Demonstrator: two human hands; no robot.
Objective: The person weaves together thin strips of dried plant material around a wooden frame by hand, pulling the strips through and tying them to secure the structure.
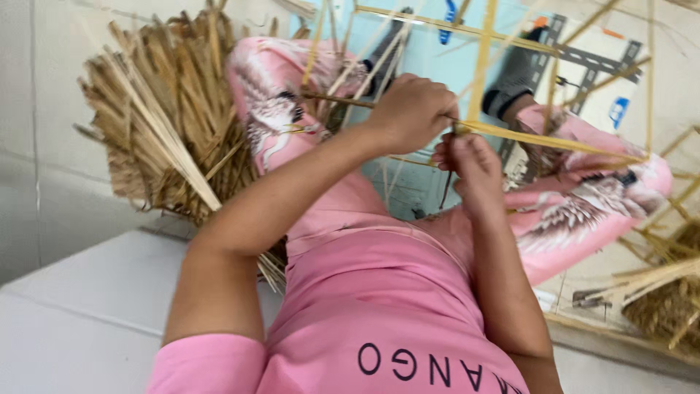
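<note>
Head view: both hands (412, 109) (470, 164) clenched on pale reed strip (554, 140); straw bundle (164, 124) on tiled floor (73, 306)

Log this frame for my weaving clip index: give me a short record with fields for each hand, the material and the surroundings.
left hand: left hand closed on thin cane strips
right hand: right hand pinching the same strips where they cross
material: pale strips forming an open frame
left side: bundle of dry straw
right side: more straw
clothing: pink top, patterned pink trousers

two hands (412, 109) (470, 164), one bundle of dry straw (164, 117), one thin-stick frame (510, 87).
</note>
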